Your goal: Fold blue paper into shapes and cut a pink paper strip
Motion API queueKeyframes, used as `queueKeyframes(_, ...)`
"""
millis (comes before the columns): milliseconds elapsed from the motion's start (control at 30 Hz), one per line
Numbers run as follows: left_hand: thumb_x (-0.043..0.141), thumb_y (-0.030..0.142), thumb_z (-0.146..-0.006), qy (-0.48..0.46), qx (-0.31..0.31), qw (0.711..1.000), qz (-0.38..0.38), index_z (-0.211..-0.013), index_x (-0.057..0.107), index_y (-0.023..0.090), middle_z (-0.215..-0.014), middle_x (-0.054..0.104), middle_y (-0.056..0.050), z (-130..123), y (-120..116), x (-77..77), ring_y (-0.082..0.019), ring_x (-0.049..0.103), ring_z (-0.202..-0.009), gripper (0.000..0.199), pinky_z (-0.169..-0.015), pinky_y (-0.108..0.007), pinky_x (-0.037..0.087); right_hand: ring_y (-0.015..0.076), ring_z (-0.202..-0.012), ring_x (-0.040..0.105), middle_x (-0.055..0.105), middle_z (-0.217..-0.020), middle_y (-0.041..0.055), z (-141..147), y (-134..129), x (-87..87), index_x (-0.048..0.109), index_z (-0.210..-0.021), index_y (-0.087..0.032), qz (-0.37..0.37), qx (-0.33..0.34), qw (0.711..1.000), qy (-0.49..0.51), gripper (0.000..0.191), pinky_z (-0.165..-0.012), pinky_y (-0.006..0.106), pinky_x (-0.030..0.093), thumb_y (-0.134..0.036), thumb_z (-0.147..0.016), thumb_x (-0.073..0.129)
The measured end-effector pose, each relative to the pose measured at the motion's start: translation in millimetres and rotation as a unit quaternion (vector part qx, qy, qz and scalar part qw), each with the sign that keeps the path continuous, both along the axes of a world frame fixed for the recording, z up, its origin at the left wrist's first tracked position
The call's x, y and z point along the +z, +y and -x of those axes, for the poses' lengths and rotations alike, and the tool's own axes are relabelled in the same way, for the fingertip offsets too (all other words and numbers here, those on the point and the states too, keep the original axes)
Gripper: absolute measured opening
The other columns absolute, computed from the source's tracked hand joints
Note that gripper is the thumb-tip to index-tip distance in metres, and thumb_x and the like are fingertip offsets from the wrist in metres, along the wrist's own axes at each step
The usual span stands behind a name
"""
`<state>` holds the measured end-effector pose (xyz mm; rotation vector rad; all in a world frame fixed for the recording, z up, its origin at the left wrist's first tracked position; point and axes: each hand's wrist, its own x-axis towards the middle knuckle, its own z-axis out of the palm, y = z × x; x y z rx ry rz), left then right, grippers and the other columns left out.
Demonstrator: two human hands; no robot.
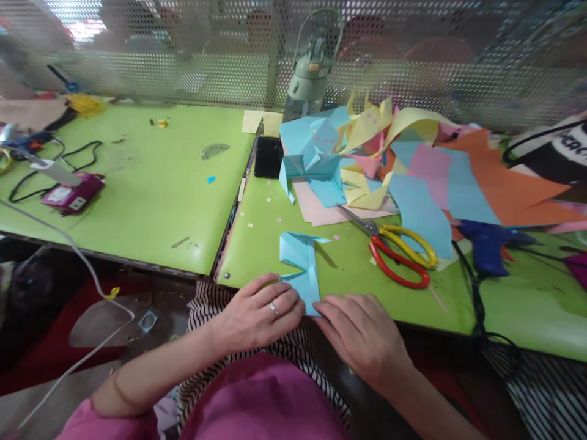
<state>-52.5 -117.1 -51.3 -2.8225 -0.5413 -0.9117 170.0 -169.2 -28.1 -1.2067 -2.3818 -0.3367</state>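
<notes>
A light blue folded paper (300,253) with a notch on its left side lies on the green table at the near edge. My left hand (263,310), wearing a ring, lies over the paper's lower left part, its fingers together and pressing down. At the lower right corner, the fingertips of my right hand (360,333) pinch the paper's edge. Scissors (373,229) with red and yellow handles rest to the right of the paper, blades pointing up and left.
Behind are a black phone (268,157), a green bottle (309,79) and a pile of coloured papers (348,146). A blue glue gun (488,244) with cables is at right. A purple power block (73,192) sits far left, and a mesh screen (206,55) stands behind.
</notes>
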Motion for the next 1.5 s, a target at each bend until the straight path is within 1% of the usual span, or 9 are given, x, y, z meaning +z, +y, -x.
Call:
queueKeyframes(100,0.052,0.014,-0.097,-0.095,-0.005,0.994,0.047,-0.107,0.064,0.016,-0.098,0.075,-0.004,-2,0,15.5,-0.015,0.068,-0.09,0.015,-0.084,-0.031,0.055,0.0198,-0.077,0.065,0.073,-0.085,0.0048,2,4,18.0,0.066,-0.101,-0.021,-0.033,0.005,0.998,0.046,0.014,-0.072,0.036,0.048,-0.019,-0.087,0.066)
queueKeyframes(167,0.054,0.019,-0.097,-0.2,0.018,0.966,0.163,-0.103,0.063,0.018,-0.091,0.074,-0.003,-6,1,27.4,-0.013,0.068,-0.083,0.011,-0.075,-0.028,0.056,0.0228,-0.089,0.067,0.074,-0.097,0.0059,2,12,36.5,0.063,-0.112,-0.024,-0.024,-0.019,0.995,0.097,0.024,-0.081,0.039,0.049,-0.026,-0.089,0.065)
queueKeyframes(333,0.059,0.047,-0.093,-0.384,0.052,0.774,0.501,-0.087,0.06,0.017,-0.076,0.069,-0.002,-19,9,41.3,-0.012,0.065,-0.068,0.031,-0.062,-0.026,0.057,0.0215,-0.086,0.067,0.074,-0.09,0.0029,8,40,78.3,0.066,-0.098,-0.026,0.085,-0.032,0.984,0.154,0.015,-0.079,0.037,0.05,-0.037,-0.094,0.056)
queueKeyframes(433,0.062,0.052,-0.09,-0.377,0.016,0.718,0.585,-0.096,0.062,0.016,-0.089,0.072,-0.006,-20,18,41.2,-0.015,0.068,-0.077,0.036,-0.07,-0.029,0.06,0.0173,-0.069,0.064,0.07,-0.074,-0.0002,9,55,89.4,0.067,-0.081,-0.025,0.181,-0.058,0.968,0.167,0.023,-0.064,0.03,0.048,-0.041,-0.093,0.054)
queueKeyframes(567,0.056,0.048,-0.094,-0.37,-0.003,0.699,0.612,-0.115,0.064,0.016,-0.11,0.071,-0.011,-12,35,46.9,-0.019,0.067,-0.097,0.039,-0.084,-0.032,0.057,0.014,-0.059,0.058,0.066,-0.067,-0.0028,1,78,93.5,0.068,-0.075,-0.025,0.347,-0.086,0.919,0.166,0.032,-0.051,0.026,0.041,-0.051,-0.089,0.057)
queueKeyframes(700,0.061,0.048,-0.089,-0.333,0.017,0.698,0.634,-0.099,0.068,0.015,-0.087,0.07,-0.005,-10,57,51.9,-0.014,0.064,-0.077,0.035,-0.072,-0.028,0.053,0.0119,-0.054,0.051,0.06,-0.065,-0.0016,-2,99,94.1,0.066,-0.07,-0.021,0.437,-0.074,0.886,0.135,0.041,-0.047,0.025,0.036,-0.058,-0.086,0.055)
queueKeyframes(933,0.073,0.046,-0.076,-0.268,0.045,0.71,0.65,-0.074,0.063,0.016,-0.06,0.054,0.004,-17,77,47.3,-0.008,0.045,-0.054,0.032,-0.051,-0.023,0.032,0.0108,-0.052,0.039,0.045,-0.058,-0.0026,8,117,92.9,0.05,-0.058,-0.022,0.469,-0.055,0.872,0.126,0.053,-0.046,0.026,0.028,-0.07,-0.076,0.058)
queueKeyframes(1100,0.074,0.043,-0.074,-0.272,0.047,0.68,0.679,-0.07,0.061,0.016,-0.06,0.053,0.004,-17,80,54.3,-0.008,0.047,-0.054,0.03,-0.052,-0.022,0.036,0.01,-0.051,0.033,0.04,-0.056,-0.0032,7,125,90.7,0.045,-0.057,-0.022,0.474,-0.065,0.869,0.123,0.05,-0.045,0.026,0.024,-0.065,-0.078,0.058)
queueKeyframes(1500,0.061,0.034,-0.086,-0.267,0.058,0.68,0.68,-0.07,0.06,0.017,-0.058,0.05,0.005,-20,85,49.3,-0.008,0.046,-0.053,0.023,-0.054,-0.022,0.036,0.01,-0.053,0.04,0.051,-0.059,-0.0014,8,136,85.9,0.063,-0.065,-0.021,0.524,-0.096,0.835,0.137,0.046,-0.048,0.025,0.027,-0.067,-0.069,0.065)
